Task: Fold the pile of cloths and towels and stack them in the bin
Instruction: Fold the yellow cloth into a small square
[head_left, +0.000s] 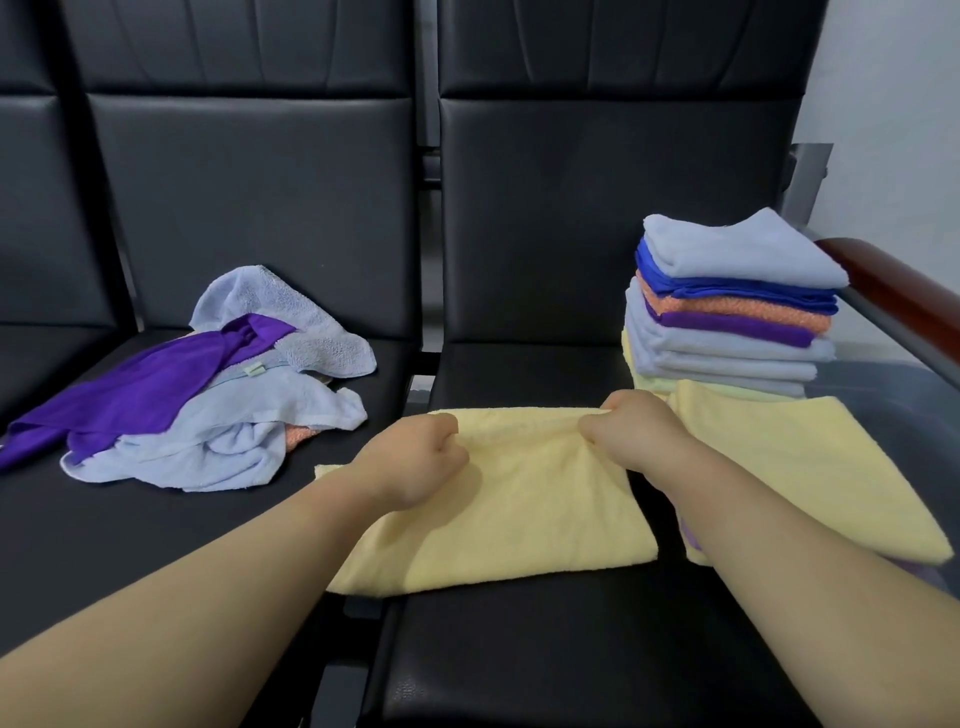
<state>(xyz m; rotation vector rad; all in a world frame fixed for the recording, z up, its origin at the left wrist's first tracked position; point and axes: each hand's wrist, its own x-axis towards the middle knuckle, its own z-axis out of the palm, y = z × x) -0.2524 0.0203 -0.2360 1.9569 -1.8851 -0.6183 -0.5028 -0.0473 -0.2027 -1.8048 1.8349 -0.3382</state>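
**Both grips pinching the far edge of a yellow towel on the bench**

A loose pile of unfolded cloths is lying on the left seat of the black padded bench. A purple cloth is trailing across its pale blue towels towards the left edge, and a bit of orange cloth is peeking out at its right side. On the right seat, towards the back right corner, a stack of folded cloths is standing. It is running pale blue, royal blue, orange and purple from the top, then several pale blue layers, with a pale yellow one at the bottom. A flat yellow towel is lying just in front of the stack, reaching towards the right edge beneath a reddish wooden armrest. Nothing is standing between the grips and their towel; the right forearm is crossing over the near left corner of the flat towel.

The yellow towel being folded is lying mostly on the right seat, with its left part spanning the gap between the two seats. It is looking soft and doubled over, with its near edge flat on the bench and its far edge lifting slightly.

The left grip is clamping on that far edge near its left end, fingers curled round the cloth. The right grip is pinching the same edge near its right end, and the fabric is stretching taut between the two.
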